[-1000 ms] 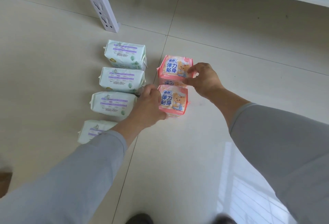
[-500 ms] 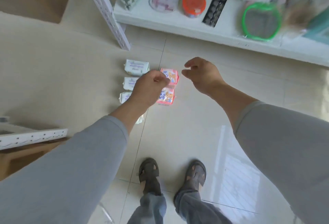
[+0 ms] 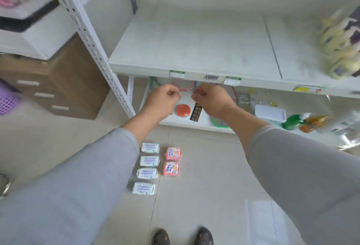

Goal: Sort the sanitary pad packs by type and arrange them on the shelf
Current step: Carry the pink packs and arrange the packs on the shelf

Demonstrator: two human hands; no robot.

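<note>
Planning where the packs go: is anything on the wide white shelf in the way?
Nothing visible blocks it. The white shelf is bare in its left and middle parts; only yellowish bundles sit at its far right. The packs lie on the floor below.

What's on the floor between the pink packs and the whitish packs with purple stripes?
Nothing: in the head view only a bare strip of beige floor tile, with a grout line, separates the two pink packs from the four white purple-striped packs.

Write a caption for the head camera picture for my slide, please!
Both empty hands, left and right, curl before the shelf; green packs and pink packs wait sorted on the floor.
</note>
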